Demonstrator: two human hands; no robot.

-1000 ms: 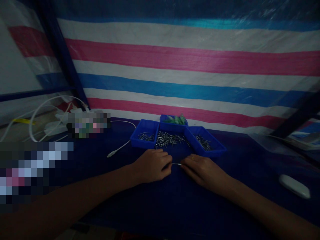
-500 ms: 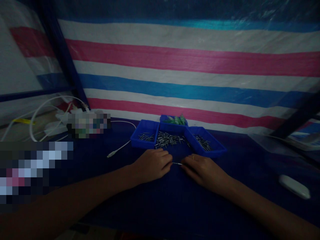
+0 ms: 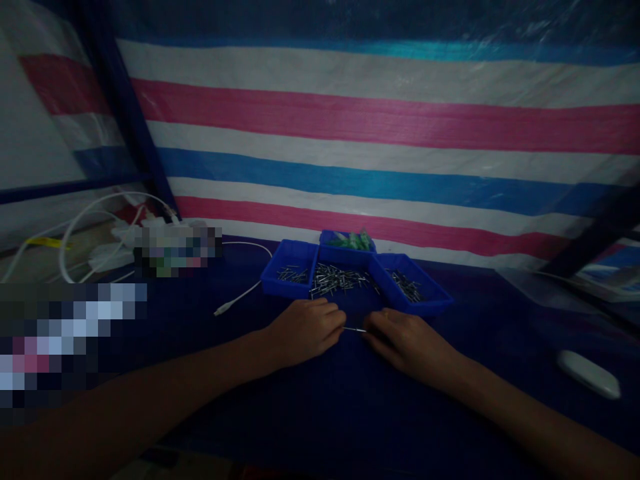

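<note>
**Thin silvery metal rod (image 3: 355,329) spans both hands: slip is the main risk**

Left hand (image 3: 307,330): fingers curled nearly closed, tips pinching the rod's left end. Right hand (image 3: 407,337): fingers bent, tips together at the other end, look closed on it; exact contact is in shadow. Rod sits roughly level between them, above the dark blue tabletop (image 3: 300,427), on the near side of the loose pile of thin metal pins (image 3: 337,279). Can't tell if it's one part or two joined.

Around the pile: blue rectangular plastic tray on the left (image 3: 287,288) with some pins, blue tray at the back (image 3: 347,252) with green pieces (image 3: 363,240), angled blue tray on the right (image 3: 430,305) with more pins.

Failure modes, my read:
- Slip: only the ends are gripped, contact is tiny, metal looks smooth. Uneven pull pops one end out.
- Bend or skew: hands pushing off-axis.
- Lost part: dropped near the pile, it blends in with similar pins. Dim light makes that worse.
- Spill: left knuckles are near the left tray, right ones near the angled tray. A forward bump could shift either.
- Snag: white cable (image 3: 245,292) lies near the left forearm.
</note>
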